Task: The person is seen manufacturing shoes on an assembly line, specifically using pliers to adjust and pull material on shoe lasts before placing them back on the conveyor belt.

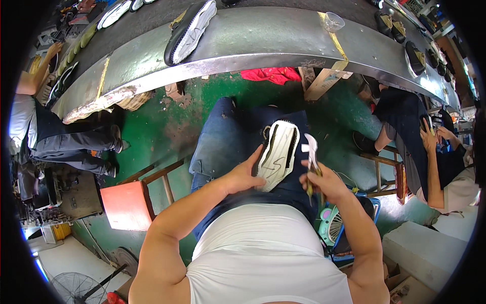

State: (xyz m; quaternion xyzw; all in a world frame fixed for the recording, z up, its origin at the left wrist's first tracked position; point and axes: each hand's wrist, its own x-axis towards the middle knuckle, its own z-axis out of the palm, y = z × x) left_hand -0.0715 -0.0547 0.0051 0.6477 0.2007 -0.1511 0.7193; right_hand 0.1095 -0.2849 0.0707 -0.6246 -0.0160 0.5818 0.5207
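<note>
On my lap lies a shoe (pixel 275 158), bottom side up, with a pale underside, dark strips along its edges and hand-drawn marks. My left hand (pixel 244 175) grips it at its near left side, thumb laid over the pale bottom. Just right of the shoe, my right hand (pixel 325 181) is closed around the handles of shoemaker's pincers (pixel 311 152). Their bright metal head points away from me and stands apart from the shoe. Blue trousers (pixel 215 139) and a dark blue cloth lie beneath the shoe.
A metal-edged workbench (pixel 263 38) curves across the front, bearing a black shoe (pixel 191 33) and a clear cup (pixel 334 22). An orange-topped stool (pixel 126 205) stands left. Co-workers sit at both sides. A green fan (pixel 330 225) is by my right forearm; red cloth (pixel 271 75) lies under the bench.
</note>
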